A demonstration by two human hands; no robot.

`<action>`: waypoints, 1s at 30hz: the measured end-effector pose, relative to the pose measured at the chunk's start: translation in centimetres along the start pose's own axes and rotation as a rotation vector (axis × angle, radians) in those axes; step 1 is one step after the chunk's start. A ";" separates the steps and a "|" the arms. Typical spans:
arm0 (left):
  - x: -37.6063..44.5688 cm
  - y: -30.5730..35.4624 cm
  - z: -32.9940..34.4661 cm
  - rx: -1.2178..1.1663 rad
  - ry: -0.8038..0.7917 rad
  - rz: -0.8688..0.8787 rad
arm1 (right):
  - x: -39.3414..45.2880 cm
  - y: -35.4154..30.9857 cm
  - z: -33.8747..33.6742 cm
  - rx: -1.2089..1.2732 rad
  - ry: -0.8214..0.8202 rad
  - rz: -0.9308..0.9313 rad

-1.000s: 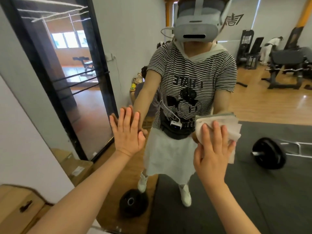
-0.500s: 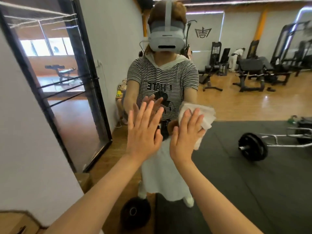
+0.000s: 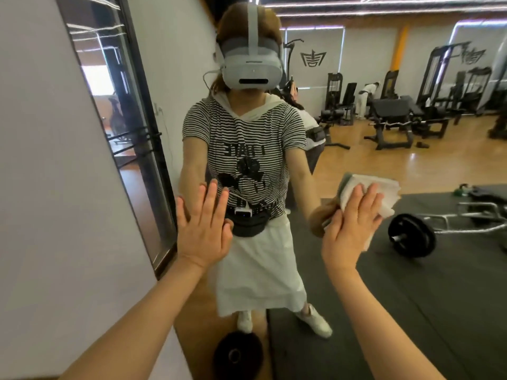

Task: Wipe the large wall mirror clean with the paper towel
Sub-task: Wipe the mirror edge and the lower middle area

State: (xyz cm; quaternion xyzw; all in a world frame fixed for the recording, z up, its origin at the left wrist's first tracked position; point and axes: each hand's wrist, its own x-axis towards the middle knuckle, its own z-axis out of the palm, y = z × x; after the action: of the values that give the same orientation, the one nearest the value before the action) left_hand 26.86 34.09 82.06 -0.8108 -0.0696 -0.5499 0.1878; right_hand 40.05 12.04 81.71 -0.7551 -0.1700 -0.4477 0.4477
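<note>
The large wall mirror [image 3: 411, 165] fills most of the head view and reflects a person in a striped shirt and a gym. My left hand [image 3: 204, 231] lies flat on the glass with straight, spread fingers. To its right, my right hand [image 3: 349, 229] presses a folded white paper towel [image 3: 381, 193] against the mirror with straight fingers. The towel sticks out above and to the right of my fingers.
A white wall [image 3: 55, 215] borders the mirror on the left. The reflection holds a black-framed glass door [image 3: 131, 133], a barbell [image 3: 411, 234] on a dark mat, a weight plate [image 3: 237, 355] on the floor and gym machines [image 3: 397, 119] at the back.
My right hand has slid to the right across the glass with the towel, away from my left hand. The view has tilted upward and my left hand stays flat on the mirror.
</note>
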 end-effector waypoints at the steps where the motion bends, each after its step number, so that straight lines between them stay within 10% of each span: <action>1: -0.1 -0.1 0.2 0.001 0.010 0.011 | -0.2 -1.1 0.9 0.017 0.053 0.071; 5: -0.1 -0.2 0.2 0.019 0.036 0.025 | -1.8 -5.8 3.3 0.074 0.128 0.162; 14: -0.1 -0.2 0.1 0.039 0.016 0.036 | -3.3 -3.8 1.7 -0.156 -0.183 -0.541; 21: 0.0 -0.1 0.1 0.026 0.013 0.030 | -0.6 -5.9 1.0 -0.033 -0.080 -0.071; 30: 0.1 -0.2 -0.1 0.034 0.020 0.031 | -1.8 -6.0 1.7 -0.236 -0.238 -0.588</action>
State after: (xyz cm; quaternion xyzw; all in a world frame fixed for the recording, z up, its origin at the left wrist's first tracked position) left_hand 26.77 34.22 82.23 -0.8029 -0.0644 -0.5539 0.2107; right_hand 36.00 16.96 83.00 -0.7673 -0.3787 -0.4830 0.1859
